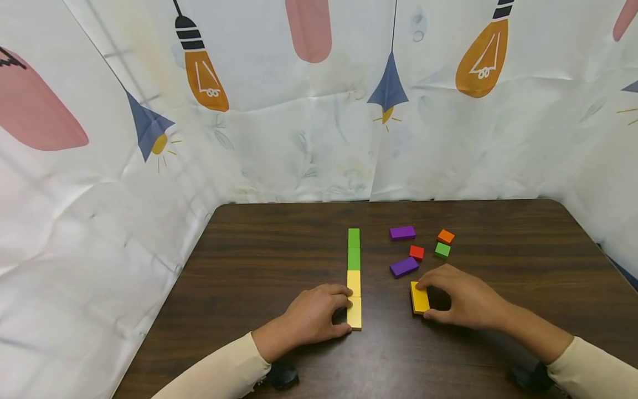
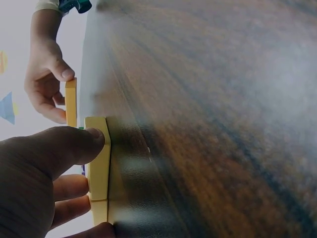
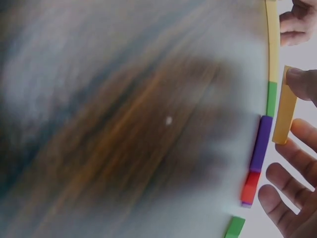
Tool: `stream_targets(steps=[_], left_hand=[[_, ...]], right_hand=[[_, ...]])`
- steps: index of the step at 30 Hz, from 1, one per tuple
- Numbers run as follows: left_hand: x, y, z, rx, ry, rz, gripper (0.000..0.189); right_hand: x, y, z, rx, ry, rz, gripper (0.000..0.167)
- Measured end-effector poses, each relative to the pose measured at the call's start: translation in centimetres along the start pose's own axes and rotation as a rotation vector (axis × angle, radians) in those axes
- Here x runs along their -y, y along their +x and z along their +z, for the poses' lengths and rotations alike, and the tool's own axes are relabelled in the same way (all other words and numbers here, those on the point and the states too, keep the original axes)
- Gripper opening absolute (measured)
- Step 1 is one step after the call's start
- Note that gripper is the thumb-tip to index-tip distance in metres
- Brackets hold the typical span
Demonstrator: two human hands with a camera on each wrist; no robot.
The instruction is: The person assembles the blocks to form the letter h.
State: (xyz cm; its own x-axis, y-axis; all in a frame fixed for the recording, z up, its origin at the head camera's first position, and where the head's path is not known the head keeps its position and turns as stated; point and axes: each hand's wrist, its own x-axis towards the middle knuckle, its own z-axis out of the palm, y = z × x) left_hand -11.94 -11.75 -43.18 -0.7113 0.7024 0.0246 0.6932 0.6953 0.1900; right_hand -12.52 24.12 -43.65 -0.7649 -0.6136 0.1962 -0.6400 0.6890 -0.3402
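Note:
A straight row on the table has two green blocks (image 1: 354,249) at the far end and two pale yellow blocks (image 1: 354,314) at the near end. My left hand (image 1: 315,315) holds the nearest pale yellow block (image 2: 100,168), its thumb at the near end and fingers along the left side. To the right of the row, my right hand (image 1: 463,298) pinches a darker yellow block (image 1: 420,298) by its ends between thumb and finger. In the right wrist view this yellow block (image 3: 285,106) seems slightly off the tabletop, its other fingers loosely bent.
Beyond my right hand lie two purple blocks (image 1: 402,233), a red block (image 1: 416,252), a small green block (image 1: 442,250) and an orange block (image 1: 446,236). The dark wood table (image 1: 259,249) meets a printed white curtain (image 1: 299,138) at the back and sides.

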Motion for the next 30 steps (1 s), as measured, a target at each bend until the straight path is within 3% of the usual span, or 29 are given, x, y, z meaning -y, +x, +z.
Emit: stream_targets(steps=[13,30], left_hand=[[0.0,0.0,-0.1,0.013,-0.009,0.001,0.038],[-0.1,0.0,-0.1,-0.006,0.003,0.001,0.039]], right_hand=[[1.5,0.5,0.9,-0.022,0.010,-0.048,0.046],[2.1,0.4,1.6,0.067,0.049,-0.011,0.047]])
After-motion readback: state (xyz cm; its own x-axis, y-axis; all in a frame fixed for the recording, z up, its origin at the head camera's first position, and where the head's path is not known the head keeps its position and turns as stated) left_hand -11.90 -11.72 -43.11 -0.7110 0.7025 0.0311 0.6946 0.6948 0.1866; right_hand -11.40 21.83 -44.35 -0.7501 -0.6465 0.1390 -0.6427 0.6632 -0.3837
